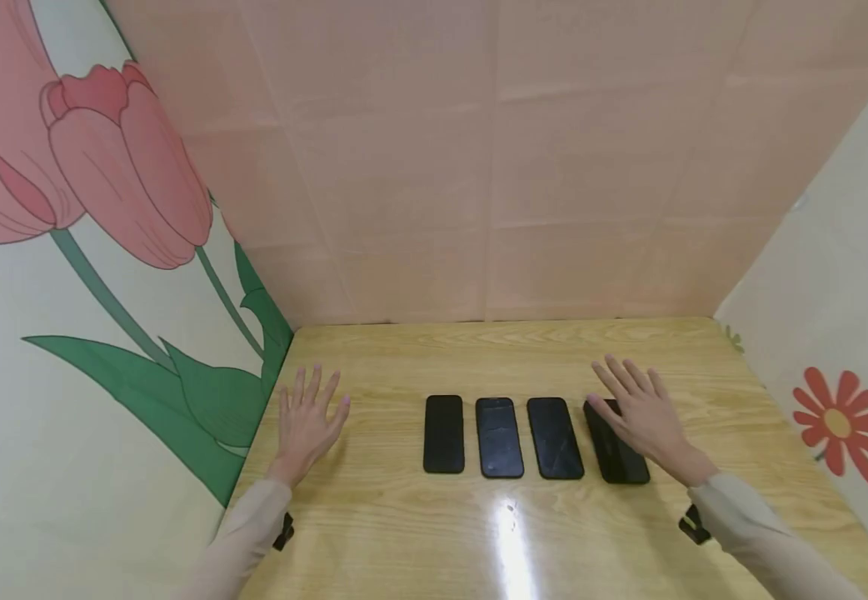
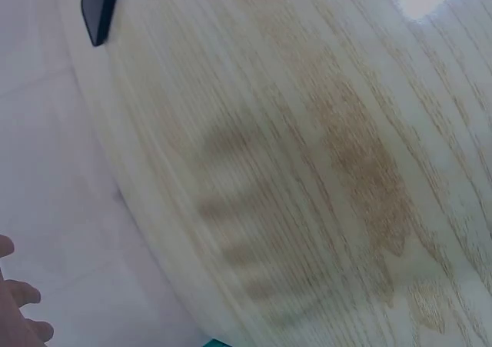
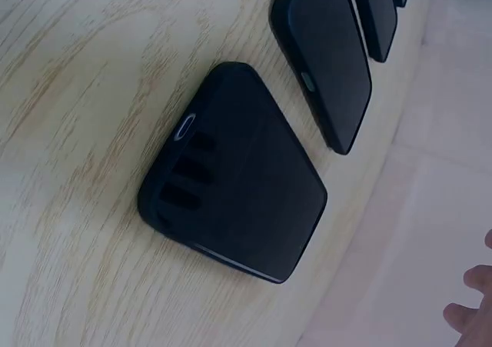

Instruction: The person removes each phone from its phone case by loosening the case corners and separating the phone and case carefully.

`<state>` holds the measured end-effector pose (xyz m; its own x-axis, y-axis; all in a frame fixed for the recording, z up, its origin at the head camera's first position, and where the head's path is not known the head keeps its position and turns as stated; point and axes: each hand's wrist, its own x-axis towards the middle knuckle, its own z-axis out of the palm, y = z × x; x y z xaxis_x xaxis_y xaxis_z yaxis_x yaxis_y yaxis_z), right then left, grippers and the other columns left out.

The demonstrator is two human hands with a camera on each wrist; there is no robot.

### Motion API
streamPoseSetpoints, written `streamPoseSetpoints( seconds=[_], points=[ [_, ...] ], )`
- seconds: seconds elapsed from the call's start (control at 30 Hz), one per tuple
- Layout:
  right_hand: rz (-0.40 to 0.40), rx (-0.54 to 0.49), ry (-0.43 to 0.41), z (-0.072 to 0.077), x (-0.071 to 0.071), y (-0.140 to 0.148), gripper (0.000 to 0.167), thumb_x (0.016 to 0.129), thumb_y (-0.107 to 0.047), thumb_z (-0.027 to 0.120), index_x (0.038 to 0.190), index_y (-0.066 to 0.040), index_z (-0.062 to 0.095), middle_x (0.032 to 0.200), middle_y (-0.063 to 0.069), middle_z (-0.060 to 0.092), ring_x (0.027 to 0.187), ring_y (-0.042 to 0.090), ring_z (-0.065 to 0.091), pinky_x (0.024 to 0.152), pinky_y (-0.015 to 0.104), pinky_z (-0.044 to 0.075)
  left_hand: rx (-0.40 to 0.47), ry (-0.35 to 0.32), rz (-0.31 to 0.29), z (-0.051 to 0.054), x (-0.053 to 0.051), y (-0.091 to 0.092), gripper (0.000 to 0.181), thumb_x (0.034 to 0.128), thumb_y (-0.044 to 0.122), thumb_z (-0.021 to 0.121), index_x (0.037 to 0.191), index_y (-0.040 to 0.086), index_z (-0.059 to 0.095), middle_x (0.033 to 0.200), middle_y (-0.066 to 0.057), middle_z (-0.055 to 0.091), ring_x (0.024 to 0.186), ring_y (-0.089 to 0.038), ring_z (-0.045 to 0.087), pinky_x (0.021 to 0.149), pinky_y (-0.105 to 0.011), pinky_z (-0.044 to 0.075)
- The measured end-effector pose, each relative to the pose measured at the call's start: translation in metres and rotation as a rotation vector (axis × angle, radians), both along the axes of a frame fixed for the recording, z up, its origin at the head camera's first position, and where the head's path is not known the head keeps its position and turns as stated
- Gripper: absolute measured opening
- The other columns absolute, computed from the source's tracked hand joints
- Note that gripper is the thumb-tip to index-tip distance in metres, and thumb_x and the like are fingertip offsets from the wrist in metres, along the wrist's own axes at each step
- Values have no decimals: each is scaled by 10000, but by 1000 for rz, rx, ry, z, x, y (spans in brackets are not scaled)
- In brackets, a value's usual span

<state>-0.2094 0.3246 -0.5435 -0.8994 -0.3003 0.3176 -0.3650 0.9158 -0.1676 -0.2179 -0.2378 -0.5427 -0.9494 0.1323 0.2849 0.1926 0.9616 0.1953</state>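
Holds left hand [image 1: 308, 425] spread, right hand [image 1: 644, 417] spread above rightmost phone [image 1: 617, 458]; shows port slot [image 3: 184, 127] only in right-wrist view

Four black phones [image 1: 444, 434] in a row, apparently unlit.

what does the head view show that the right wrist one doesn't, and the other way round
Only the head view shows the left hand and the red flower on the right-hand wall.

Only the right wrist view shows an oval opening in the edge of the nearest phone.

Both show dark phones, the wooden table and the right hand, though the wrist view catches only part of it.
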Motion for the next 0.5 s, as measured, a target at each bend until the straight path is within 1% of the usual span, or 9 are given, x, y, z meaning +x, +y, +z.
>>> streamPoseSetpoints(
  seconds=[0.1,0.27,0.37,0.5],
  points=[
    [4,-5,-10,-1,-1,-3,696,1001,-498,508,1557,-127,311,1602,162,245,1467,382,169,1166,568,-17,2,15,-5,-2,0,0,611,1016,550,393,1514,198,423,1598,-153,250,1487,-362,87,1127,-659,81],
    [20,-14,-2,-3,-4,-10,696,993,-470,541,1555,-126,316,1602,158,245,1459,393,186,1164,580,3,26,31,-11,-4,1,0,603,1015,536,417,1504,184,441,1587,-159,275,1478,-382,125,1124,-658,111],
    [30,-15,3,-4,-4,-15,685,993,-456,548,1548,-116,332,1592,168,266,1452,400,205,1163,584,16,51,14,-10,-4,2,1,608,1017,535,411,1505,175,437,1589,-166,269,1479,-384,117,1123,-658,117],
    [36,-17,-1,-6,-4,-19,674,988,-427,569,1538,-104,351,1575,188,298,1440,411,230,1164,582,29,88,-48,-2,-4,4,4,611,1025,530,388,1524,176,402,1599,-166,244,1483,-380,92,1135,-638,95]
  ],
)
